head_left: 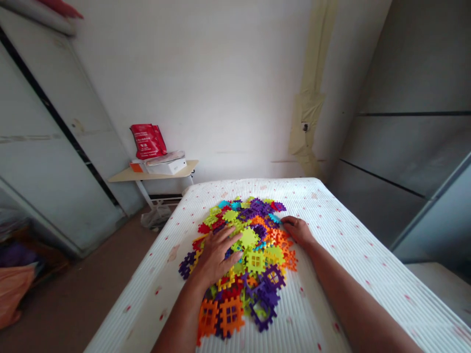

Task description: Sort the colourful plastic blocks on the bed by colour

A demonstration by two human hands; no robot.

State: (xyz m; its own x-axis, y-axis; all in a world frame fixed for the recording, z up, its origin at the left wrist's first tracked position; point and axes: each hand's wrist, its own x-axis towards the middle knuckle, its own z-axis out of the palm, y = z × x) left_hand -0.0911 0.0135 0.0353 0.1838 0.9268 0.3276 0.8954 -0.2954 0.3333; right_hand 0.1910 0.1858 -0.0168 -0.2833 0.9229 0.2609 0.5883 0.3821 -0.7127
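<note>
A heap of plastic interlocking building pieces [255, 262] lies on a bed-like surface [331, 274] under a ribbed white cover with small red marks. The pieces are purple, lime green, orange, yellow, red and blue, many with window-like cut-outs. My left hand [218, 255] rests over the left side of the heap, fingers spread and holding nothing visible. At the heap's right edge is my right hand [300, 231], its fingertips beside a blue piece [274, 218]. Its fingers are slightly bent and apart, with nothing visible in them. Both palms face down, hiding some pieces.
A small table [121, 175] at the back left holds a white box [171, 166] and a red bag [147, 141]. Grey cabinets [408, 147] stand to the right, and a sliding-door wardrobe [47, 127] to the left. Behind the bed is a white wall [221, 88].
</note>
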